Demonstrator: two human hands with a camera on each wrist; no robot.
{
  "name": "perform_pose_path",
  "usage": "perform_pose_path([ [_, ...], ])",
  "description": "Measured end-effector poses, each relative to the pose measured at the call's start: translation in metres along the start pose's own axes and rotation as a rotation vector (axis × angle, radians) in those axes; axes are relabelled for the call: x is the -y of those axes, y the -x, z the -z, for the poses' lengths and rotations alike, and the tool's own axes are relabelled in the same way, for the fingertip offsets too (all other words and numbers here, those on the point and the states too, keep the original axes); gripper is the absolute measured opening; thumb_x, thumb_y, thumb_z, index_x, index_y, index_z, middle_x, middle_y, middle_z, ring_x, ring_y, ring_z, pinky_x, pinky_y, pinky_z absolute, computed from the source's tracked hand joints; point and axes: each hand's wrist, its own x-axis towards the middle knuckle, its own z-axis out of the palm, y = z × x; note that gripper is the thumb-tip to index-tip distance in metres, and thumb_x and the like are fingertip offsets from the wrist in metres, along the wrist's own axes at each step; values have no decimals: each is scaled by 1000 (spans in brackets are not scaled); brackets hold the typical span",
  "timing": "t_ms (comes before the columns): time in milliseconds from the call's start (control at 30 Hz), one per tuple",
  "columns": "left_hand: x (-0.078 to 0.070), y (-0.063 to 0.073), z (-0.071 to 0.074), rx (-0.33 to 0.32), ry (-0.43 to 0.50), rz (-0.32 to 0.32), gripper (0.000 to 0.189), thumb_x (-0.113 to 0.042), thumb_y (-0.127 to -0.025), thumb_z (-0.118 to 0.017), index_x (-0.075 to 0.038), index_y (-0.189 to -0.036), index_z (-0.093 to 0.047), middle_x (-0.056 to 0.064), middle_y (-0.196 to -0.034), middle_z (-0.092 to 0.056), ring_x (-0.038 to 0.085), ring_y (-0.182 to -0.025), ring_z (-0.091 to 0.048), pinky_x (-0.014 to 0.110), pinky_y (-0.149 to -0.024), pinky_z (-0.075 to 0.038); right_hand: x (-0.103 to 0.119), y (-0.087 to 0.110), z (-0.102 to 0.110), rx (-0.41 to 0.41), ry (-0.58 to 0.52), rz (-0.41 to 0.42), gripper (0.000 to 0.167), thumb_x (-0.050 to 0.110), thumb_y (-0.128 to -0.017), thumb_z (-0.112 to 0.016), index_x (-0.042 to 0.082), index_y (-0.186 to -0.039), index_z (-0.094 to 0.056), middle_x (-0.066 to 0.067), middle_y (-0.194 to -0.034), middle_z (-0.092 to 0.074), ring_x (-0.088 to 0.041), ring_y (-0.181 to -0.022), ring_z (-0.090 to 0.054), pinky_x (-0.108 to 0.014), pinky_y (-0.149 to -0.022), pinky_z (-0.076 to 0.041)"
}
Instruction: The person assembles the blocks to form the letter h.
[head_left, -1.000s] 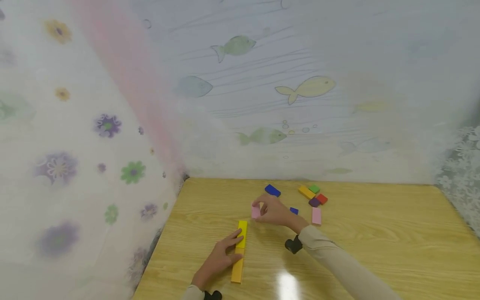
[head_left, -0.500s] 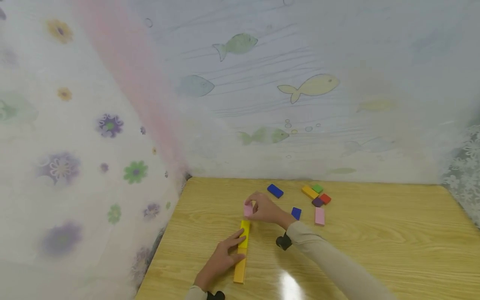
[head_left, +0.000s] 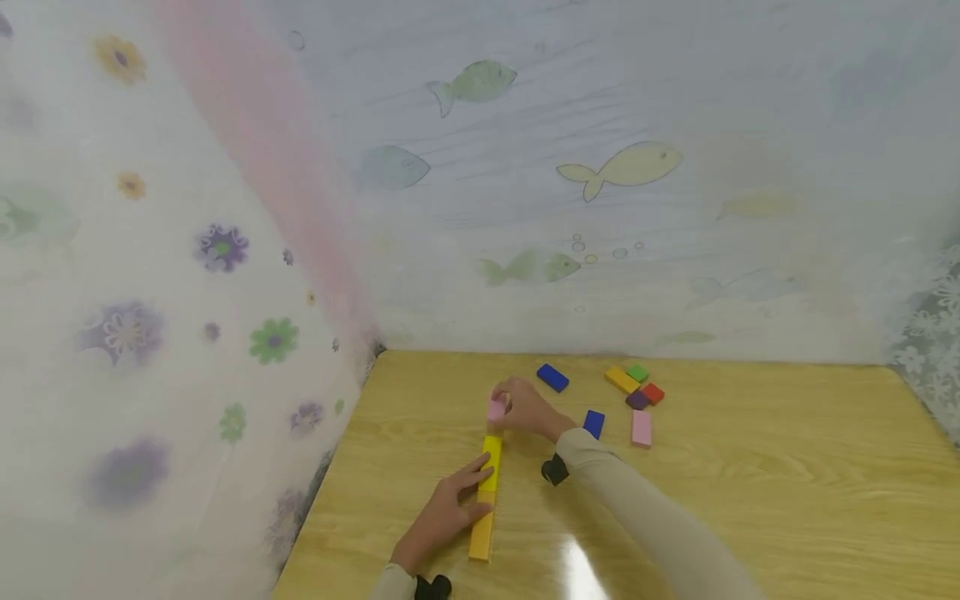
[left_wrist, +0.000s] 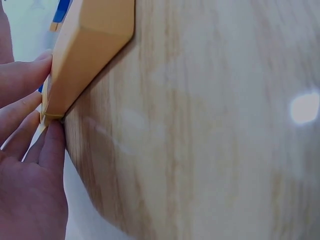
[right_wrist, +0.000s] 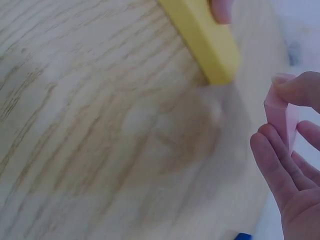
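Observation:
A bright yellow block (head_left: 491,462) and an orange block (head_left: 482,537) lie end to end in one line on the table. My left hand (head_left: 444,512) rests against them from the left, its fairly straight fingers touching the yellow block and its thumb the orange one. Just beyond the yellow block's far end, my right hand (head_left: 528,408) pinches a pink block (head_left: 496,408) between thumb and fingers. The right wrist view shows this pink block (right_wrist: 281,112) tilted and apart from the yellow block (right_wrist: 207,42).
A blue block (head_left: 552,377) lies at the back, another blue block (head_left: 594,423) right of my right hand. Farther right are a second pink block (head_left: 641,428) and a cluster of orange (head_left: 622,380), green (head_left: 637,372), red (head_left: 653,393) and purple (head_left: 637,401) blocks. A wall stands behind the table (head_left: 750,483).
My right hand has carried the pink block leftward, to just past the yellow block's far end. My left hand has stayed on the yellow and orange blocks.

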Motion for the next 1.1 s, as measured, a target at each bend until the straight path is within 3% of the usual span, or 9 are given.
perform_pose_path([
  [400, -1, -2, 3, -19, -13, -10, 55, -18, -87, -69, -8, -137, -50, -6, -151, -31, 22, -139, -26, 44, -112, -26, -2, -1, -13, 59, 64, -24, 36, 16, -79, -76, -3, -107, -63, -14, -104, -57, -22, -90, -51, -33, -76, -49],
  [767, 0, -2, -3, -8, 9, 3, 55, -18, -87, -69, -8, -137, -50, -8, -151, -30, 21, -139, -26, 41, -112, -28, -5, 3, -18, 62, 84, -24, 33, 13, -79, -76, -4, -104, -63, -13, -98, -57, -20, -83, -49, -30, -69, -48],
  [967, -2, -1, -2, -12, 16, -9, 56, -15, -86, -69, -6, -137, -49, -4, -152, -30, 23, -139, -27, 40, -111, -30, -5, 6, -21, 71, 83, -34, 24, 3, -82, -68, -5, -105, -63, -14, -99, -54, -21, -84, -51, -33, -75, -49],
  [1100, -2, -1, 0, -8, 14, -10, 56, -15, -86, -69, -4, -137, -48, -3, -152, -30, 25, -139, -27, 40, -110, -30, -8, 6, -22, 76, 72, 4, 19, 2, -82, -65, -3, -101, -64, -14, -104, -55, -18, -79, -51, -28, -70, -50],
])
